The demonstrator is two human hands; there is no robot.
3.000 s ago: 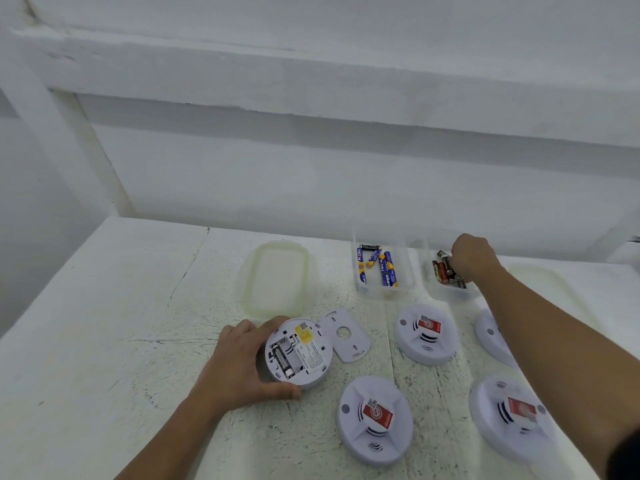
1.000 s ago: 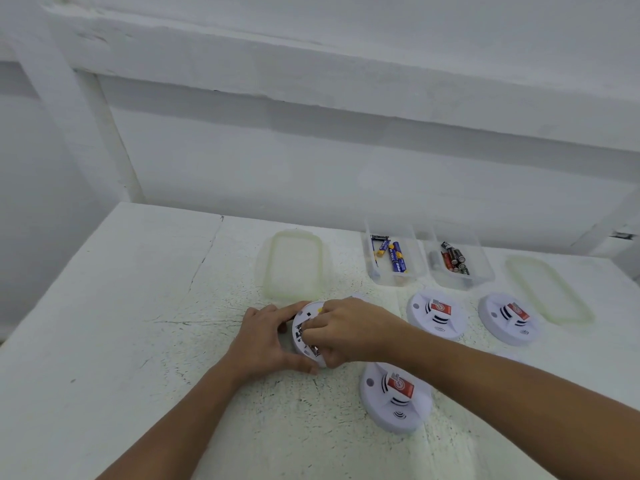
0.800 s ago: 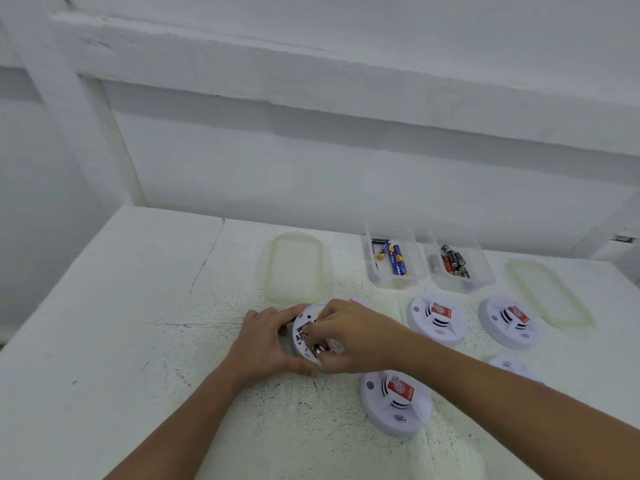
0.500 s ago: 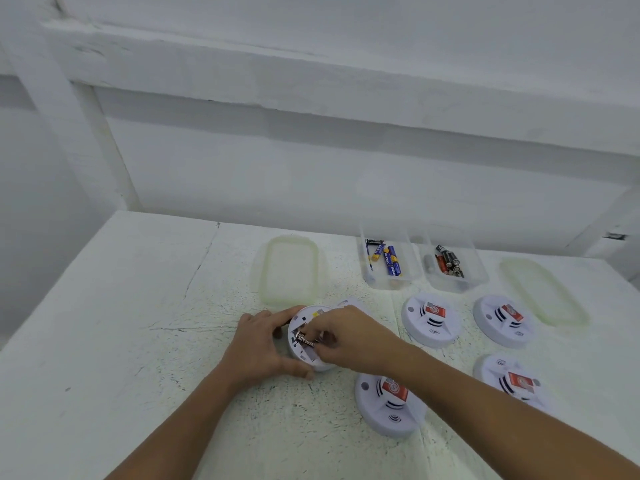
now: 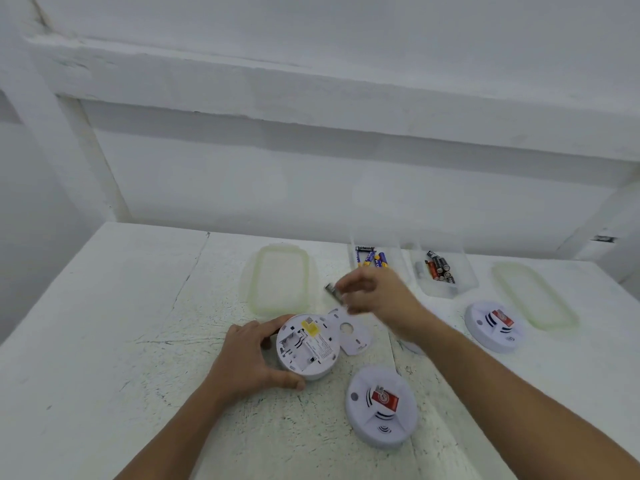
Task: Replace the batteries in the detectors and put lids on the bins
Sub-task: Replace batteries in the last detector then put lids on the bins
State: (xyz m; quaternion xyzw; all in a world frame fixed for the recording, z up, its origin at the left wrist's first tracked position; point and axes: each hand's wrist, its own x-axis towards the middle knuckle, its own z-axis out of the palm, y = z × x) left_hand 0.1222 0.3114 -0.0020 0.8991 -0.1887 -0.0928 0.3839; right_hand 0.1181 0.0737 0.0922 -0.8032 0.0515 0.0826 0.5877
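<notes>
Smoke detector point(image 5: 308, 346) inverted, compartment point(image 5: 294, 348) empty; left hand point(image 5: 247, 362) fingers curled round rim: hold steady. Right hand point(image 5: 377, 299) fingers pinch battery point(image 5: 333, 292), probably spent: drop in dark-cell bin point(image 5: 467, 275), no mixing.

Nothing is legible; the opened detector point(image 5: 298, 353) bears a yellow sticker point(image 5: 309, 329) and a fine-print label point(image 5: 322, 348), too small to read; the near detector point(image 5: 381, 429) has a red tag point(image 5: 384, 400), perhaps with a round emblem.
</notes>
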